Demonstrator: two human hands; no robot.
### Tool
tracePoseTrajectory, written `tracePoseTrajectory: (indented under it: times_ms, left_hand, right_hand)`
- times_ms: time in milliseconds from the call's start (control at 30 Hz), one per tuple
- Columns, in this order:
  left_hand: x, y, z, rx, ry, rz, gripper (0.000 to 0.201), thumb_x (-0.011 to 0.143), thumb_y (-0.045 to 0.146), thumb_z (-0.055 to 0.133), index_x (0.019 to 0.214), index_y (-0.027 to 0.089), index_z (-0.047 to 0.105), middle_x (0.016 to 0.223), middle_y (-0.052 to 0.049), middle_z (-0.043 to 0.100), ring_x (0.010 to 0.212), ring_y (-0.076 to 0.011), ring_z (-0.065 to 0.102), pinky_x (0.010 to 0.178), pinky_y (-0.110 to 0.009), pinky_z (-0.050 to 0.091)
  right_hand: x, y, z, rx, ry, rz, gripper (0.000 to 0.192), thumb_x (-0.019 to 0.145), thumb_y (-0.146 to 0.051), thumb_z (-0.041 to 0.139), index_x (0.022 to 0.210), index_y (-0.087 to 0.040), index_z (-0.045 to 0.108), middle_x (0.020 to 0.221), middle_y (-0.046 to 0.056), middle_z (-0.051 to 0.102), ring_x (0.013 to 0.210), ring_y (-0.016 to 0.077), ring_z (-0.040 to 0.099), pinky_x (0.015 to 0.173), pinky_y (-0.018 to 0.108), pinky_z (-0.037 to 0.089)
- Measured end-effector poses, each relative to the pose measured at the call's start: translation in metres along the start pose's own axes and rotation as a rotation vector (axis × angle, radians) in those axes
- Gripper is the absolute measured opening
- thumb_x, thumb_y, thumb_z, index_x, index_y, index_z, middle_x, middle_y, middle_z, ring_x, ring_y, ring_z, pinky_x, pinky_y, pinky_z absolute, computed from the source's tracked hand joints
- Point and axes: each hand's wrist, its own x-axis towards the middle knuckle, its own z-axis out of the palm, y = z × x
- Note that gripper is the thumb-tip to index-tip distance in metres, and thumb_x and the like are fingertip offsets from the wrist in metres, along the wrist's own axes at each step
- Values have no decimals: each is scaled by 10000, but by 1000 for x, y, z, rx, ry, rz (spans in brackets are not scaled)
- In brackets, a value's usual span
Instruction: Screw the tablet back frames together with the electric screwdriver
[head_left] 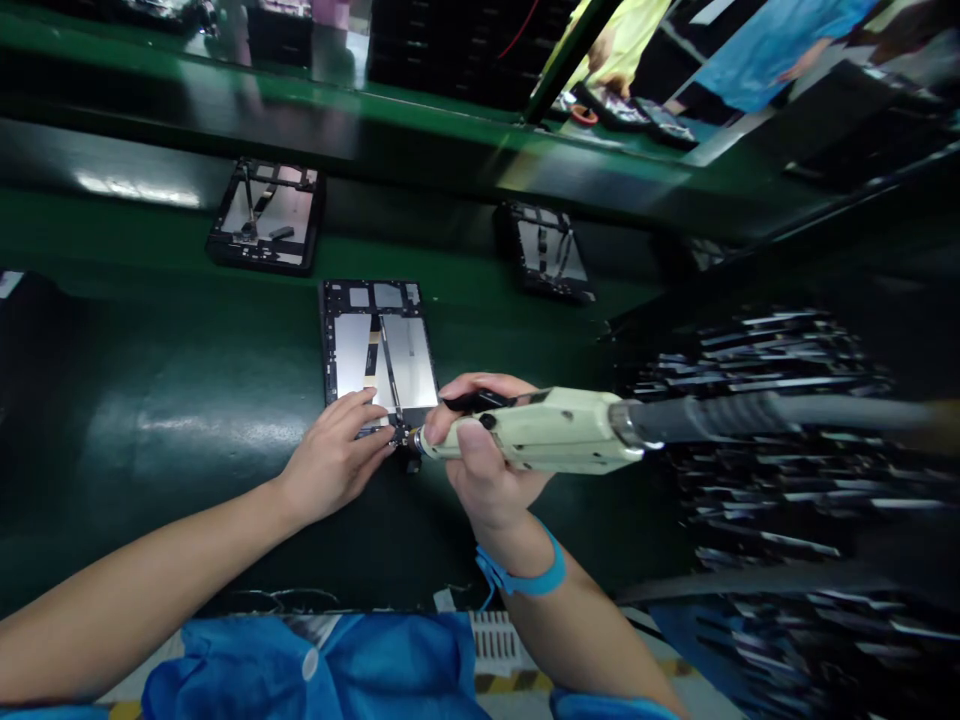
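My right hand (491,465) is wrapped around a pale green electric screwdriver (566,430), with a blue band at the wrist. The screwdriver lies nearly level, its tip at the near edge of an opened tablet (412,365). Silver plates, a black frame and a thin ribbon cable show inside the tablet. My left hand (341,450) rests on the tablet's near left corner, fingers stretched out over small dark parts there. It grips nothing that I can see. The exact spot under the screwdriver tip is partly hidden by my fingertips.
Two more opened tablets lie farther back, one at the left (274,215) and one at the right (551,250). A blurred stack of dark panels (765,440) stands at the right. The green work surface (165,370) extends leftward. Other people work beyond the shelf (420,115).
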Motion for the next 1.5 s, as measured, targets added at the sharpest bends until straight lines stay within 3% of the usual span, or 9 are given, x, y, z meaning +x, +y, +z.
tracePoseTrajectory:
  times_ms: [167, 500, 667, 967, 1167, 1367, 1500]
  left_hand:
    - [1, 1, 1, 57, 2, -9, 157, 977, 187, 656, 1116, 166, 727, 1234, -127, 688, 1341, -353, 571, 1062, -558, 555]
    - [0, -3, -9, 76, -106, 18, 233, 997, 161, 595, 1203, 164, 705, 1329, -160, 637, 1450, -374, 476, 1087, -570, 544]
    - [0, 4, -10, 158, -157, -4, 309, 985, 126, 577, 1271, 181, 679, 1421, -174, 594, 1484, -396, 434, 1124, -647, 480]
    - [2, 8, -10, 163, -148, -10, 293, 980, 132, 583, 1247, 180, 696, 1399, -169, 609, 1454, -391, 470, 1118, -648, 474]
    - [3, 9, -11, 139, -152, -23, 308, 981, 132, 584, 1263, 189, 695, 1407, -165, 607, 1457, -382, 469, 1130, -655, 460]
    - [0, 13, -8, 190, -179, -108, 301, 1012, 178, 564, 1274, 249, 693, 1430, -130, 611, 1465, -439, 433, 1097, -857, 307]
    - [-9, 3, -8, 133, -172, -84, 321, 1020, 164, 545, 1299, 241, 684, 1458, -142, 594, 1479, -424, 425, 1102, -801, 368]
  right_hand:
    - [-1, 0, 0, 3, 6, 7, 272, 944, -318, 666, 1203, -299, 582, 1028, 12, 663, 571, 109, 650, 567, 322, 577]
    - [3, -2, -1, 5, 59, -15, 267, 927, -325, 683, 1179, -284, 604, 1007, 6, 655, 558, 111, 651, 558, 321, 573]
    - [1, -1, -1, -17, 19, 2, 274, 935, -357, 679, 1188, -302, 590, 1015, 8, 657, 554, 111, 644, 549, 321, 585]
    - [-1, 2, -1, 23, -9, 9, 287, 934, -308, 684, 1207, -304, 594, 1039, 14, 669, 571, 112, 652, 545, 316, 583]
    - [0, 2, -1, -16, -9, 26, 276, 910, -306, 701, 1162, -281, 588, 952, 2, 670, 560, 109, 633, 538, 295, 568]
    - [-4, 5, 0, -14, -13, 65, 274, 901, -276, 697, 1150, -275, 582, 948, -8, 660, 604, 116, 637, 569, 306, 587]
    - [-6, 6, 6, -44, -40, 39, 309, 879, -228, 712, 1167, -263, 605, 945, -4, 667, 619, 117, 646, 574, 302, 582]
